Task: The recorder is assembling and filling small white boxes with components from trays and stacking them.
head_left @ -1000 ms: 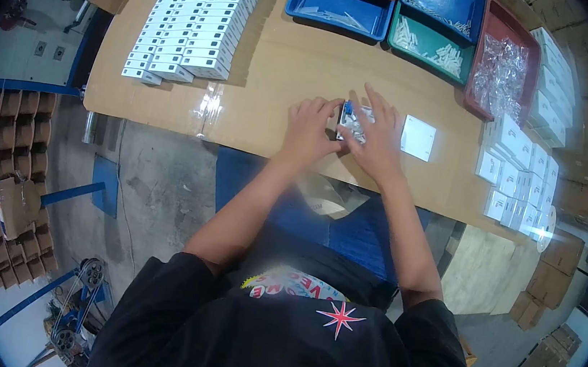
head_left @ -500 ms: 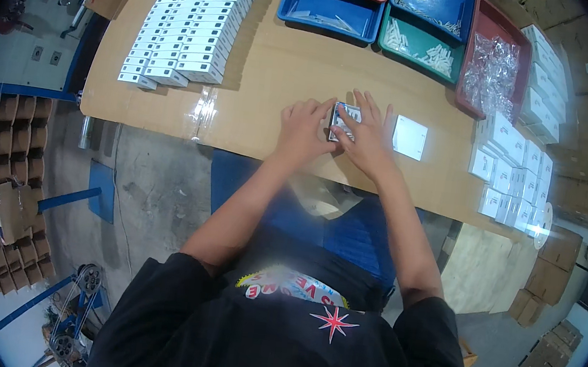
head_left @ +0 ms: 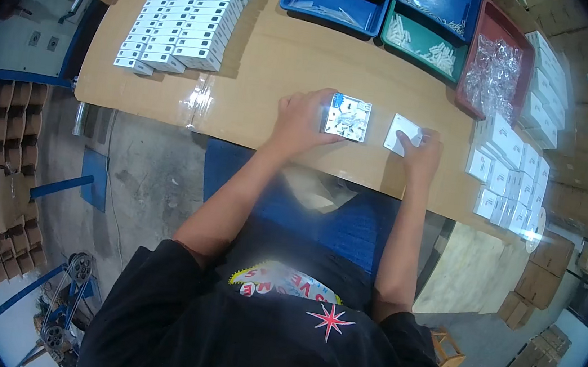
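Note:
A small square open box [head_left: 347, 118] lies on the cardboard-covered table in front of me, with white parts and a bit of blue showing inside. My left hand [head_left: 304, 121] grips it from the left, thumb at the near edge and fingers along the far side. To its right is a flat white square box lid [head_left: 395, 133]. My right hand [head_left: 420, 154] holds that lid by its right side, thumb on top; the fingers beneath are partly hidden.
Stacked white boxes [head_left: 194, 27] stand at the far left, and more white boxes [head_left: 506, 168] at the right. Along the back sit a blue tray [head_left: 335, 16], a green tray [head_left: 424, 62] of white plugs and a red tray [head_left: 474, 81] of clear bags. The table's near edge [head_left: 240, 143] curves before me.
My right hand has left the open box and moved right onto the white lid, which is now slightly shifted left. My left hand stays at the box, whose contents now show.

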`<state>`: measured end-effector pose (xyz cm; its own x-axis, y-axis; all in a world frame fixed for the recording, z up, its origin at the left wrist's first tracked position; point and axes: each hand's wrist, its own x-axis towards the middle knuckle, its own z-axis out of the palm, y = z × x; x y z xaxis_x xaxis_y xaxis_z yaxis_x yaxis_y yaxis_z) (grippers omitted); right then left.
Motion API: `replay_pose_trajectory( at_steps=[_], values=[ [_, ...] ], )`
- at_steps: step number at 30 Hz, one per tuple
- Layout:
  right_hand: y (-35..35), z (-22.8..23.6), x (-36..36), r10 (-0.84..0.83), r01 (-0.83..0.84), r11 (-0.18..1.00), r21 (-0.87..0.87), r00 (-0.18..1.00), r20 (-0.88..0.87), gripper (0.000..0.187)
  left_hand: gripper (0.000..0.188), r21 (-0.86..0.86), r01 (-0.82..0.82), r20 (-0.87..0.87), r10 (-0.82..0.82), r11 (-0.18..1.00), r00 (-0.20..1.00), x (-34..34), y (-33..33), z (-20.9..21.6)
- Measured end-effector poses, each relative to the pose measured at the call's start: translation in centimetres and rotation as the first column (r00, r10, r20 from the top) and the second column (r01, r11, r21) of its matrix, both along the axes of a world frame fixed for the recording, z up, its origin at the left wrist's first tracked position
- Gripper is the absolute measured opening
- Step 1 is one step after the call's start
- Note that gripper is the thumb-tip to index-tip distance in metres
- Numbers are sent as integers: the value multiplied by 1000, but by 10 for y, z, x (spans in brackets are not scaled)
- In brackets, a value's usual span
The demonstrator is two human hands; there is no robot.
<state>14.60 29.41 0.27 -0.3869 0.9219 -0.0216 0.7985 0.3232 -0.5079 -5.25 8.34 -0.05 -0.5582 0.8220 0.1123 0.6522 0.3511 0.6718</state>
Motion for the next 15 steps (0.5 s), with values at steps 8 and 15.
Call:
replay_pose_trajectory(
  at_steps=[8,15],
  values=[
    [19,-12,5,-85,-117,904,-412,894,-440,58,100,385,-267,870,-252,883,424,18,-9,0],
    [-39,63,-2,-465,-627,493,-603,396,-792,54,101,342,-319,932,-277,884,232,29,-10,7]
  ],
)
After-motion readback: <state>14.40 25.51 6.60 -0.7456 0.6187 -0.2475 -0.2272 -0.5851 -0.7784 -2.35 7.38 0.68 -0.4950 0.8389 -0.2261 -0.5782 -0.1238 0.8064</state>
